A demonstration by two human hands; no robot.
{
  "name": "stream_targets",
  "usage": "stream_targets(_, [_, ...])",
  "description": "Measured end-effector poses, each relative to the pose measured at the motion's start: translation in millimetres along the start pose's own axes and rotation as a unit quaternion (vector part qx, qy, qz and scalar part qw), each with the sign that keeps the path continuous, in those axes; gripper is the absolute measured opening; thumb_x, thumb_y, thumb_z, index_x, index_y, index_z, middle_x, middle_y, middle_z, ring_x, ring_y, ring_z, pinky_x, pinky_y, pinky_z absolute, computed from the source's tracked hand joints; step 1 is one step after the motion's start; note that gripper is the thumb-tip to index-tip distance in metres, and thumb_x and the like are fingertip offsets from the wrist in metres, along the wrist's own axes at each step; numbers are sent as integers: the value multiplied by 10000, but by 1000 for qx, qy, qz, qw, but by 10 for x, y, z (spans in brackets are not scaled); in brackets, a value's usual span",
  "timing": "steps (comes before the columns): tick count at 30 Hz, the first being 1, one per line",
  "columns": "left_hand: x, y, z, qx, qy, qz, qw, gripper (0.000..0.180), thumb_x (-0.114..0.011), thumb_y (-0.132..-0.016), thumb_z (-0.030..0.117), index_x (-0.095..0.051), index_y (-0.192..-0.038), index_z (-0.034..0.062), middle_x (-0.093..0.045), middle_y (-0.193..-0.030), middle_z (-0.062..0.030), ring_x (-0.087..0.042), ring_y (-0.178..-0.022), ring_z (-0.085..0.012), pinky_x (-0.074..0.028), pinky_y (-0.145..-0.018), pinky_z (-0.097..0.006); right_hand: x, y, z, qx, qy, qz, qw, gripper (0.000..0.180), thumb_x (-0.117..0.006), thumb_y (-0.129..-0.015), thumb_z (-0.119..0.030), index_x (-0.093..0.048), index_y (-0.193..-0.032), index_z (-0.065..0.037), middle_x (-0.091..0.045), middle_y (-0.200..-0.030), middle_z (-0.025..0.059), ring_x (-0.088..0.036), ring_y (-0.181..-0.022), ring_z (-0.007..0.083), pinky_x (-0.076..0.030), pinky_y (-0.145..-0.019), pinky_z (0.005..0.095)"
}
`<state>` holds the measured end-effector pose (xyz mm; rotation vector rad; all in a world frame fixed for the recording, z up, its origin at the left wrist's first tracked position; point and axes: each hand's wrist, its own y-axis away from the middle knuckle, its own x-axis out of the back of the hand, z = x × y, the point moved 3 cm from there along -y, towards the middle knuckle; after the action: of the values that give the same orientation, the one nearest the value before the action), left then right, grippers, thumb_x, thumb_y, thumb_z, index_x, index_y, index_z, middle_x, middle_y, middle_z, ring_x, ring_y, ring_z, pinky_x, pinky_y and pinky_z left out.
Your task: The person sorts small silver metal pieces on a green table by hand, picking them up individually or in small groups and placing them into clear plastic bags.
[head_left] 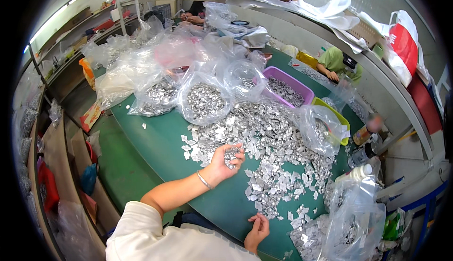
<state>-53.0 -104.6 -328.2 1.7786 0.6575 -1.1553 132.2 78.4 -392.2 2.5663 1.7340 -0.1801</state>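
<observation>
My left hand (225, 163), palm up with the fingers curled, cups a handful of small silver metal pieces (231, 156) over the near edge of a wide heap of flat, leaf-like metal pieces (269, 129). Close to the table's front edge, my right hand (257, 230) has its thumb and fingers pressed together; whatever it may pinch is too small to make out. More loose metal pieces (271, 185) trail down the green table (207, 214) toward that hand.
Open plastic bags of metal parts (204, 101) line the heap's far side. A purple basin (309, 93) and a green tray (335, 110) stand at right, near bottles (361, 155). Filled bags (354, 223) sit at lower right. Two other people (339, 63) work beyond.
</observation>
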Motion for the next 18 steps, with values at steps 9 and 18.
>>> stream_targets(9, [-926,-230,1846,-486,-397,-1,779,135,-563,-884,143,-601,-966,43,-623,-793,-63,-585,-612,-131,-462,-455,-229,-68,-12,0,9,30,-54,998,161,-468,-942,-10,-574,-1050,45,-590,-847,84,-560,-763,139,-471,-732,269])
stream_targets(18, [-850,-234,2239,-516,-726,85,447,298,-517,-908,92,-613,-1189,55,-634,-1103,-76,-543,-1005,-139,-405,-896,-260,-74,5,17,22,31,-43,998,149,-476,-929,2,-593,-1008,50,-594,-839,86,-566,-763,138,-464,-715,261])
